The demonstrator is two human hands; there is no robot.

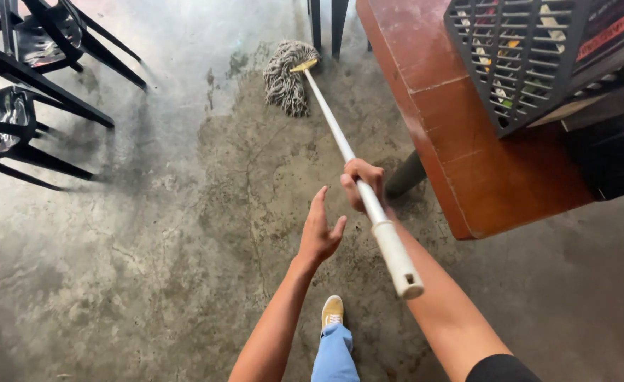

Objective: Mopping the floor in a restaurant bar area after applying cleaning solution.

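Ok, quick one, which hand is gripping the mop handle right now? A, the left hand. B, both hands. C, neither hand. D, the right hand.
D: the right hand is closed around the white mop handle, while the left hand is open and off it.

This is looking like a small eatery or canteen rather than a home. A bare concrete floor (149,247) is showing wet patches, black metal chairs (22,85) are standing grouped at the left, and a worn reddish-brown tabletop (460,141) is carrying a black plastic crate (531,56). A string mop (288,78) is lying on the damp floor.
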